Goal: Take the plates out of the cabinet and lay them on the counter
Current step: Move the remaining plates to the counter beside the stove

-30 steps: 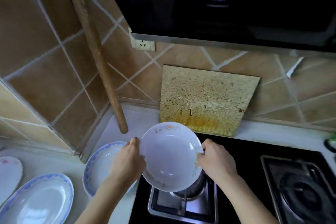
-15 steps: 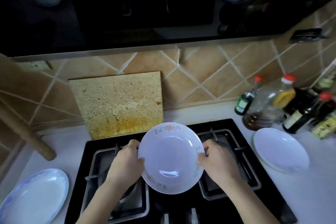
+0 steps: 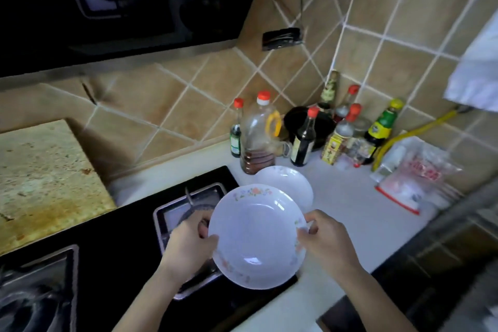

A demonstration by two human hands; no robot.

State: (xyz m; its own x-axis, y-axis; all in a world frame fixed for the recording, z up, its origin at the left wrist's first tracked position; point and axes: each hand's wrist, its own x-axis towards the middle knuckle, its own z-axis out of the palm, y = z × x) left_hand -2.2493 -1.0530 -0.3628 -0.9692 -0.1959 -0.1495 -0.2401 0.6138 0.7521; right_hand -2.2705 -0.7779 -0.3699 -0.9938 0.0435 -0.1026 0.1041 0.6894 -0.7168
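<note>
A deep white plate with a flower pattern on its rim (image 3: 256,234) is held in the air over the right edge of the black stove (image 3: 121,245). My left hand (image 3: 192,245) grips its left rim and my right hand (image 3: 327,242) grips its right rim. Behind it a second white plate (image 3: 289,183) lies flat on the white counter (image 3: 358,213), partly hidden by the held plate. The cabinet is not in view.
Several sauce and oil bottles (image 3: 258,135) crowd the counter's back corner, with a plastic bag (image 3: 415,178) to their right. A stained board (image 3: 40,178) leans on the tiled wall behind the stove. The dark range hood (image 3: 113,3) hangs overhead. The right burner (image 3: 188,210) sits under my left hand.
My view has swung right, from the left counter past the stove to the right counter. Both hands have carried the flowered plate to the right, near the plate lying by the bottles.
</note>
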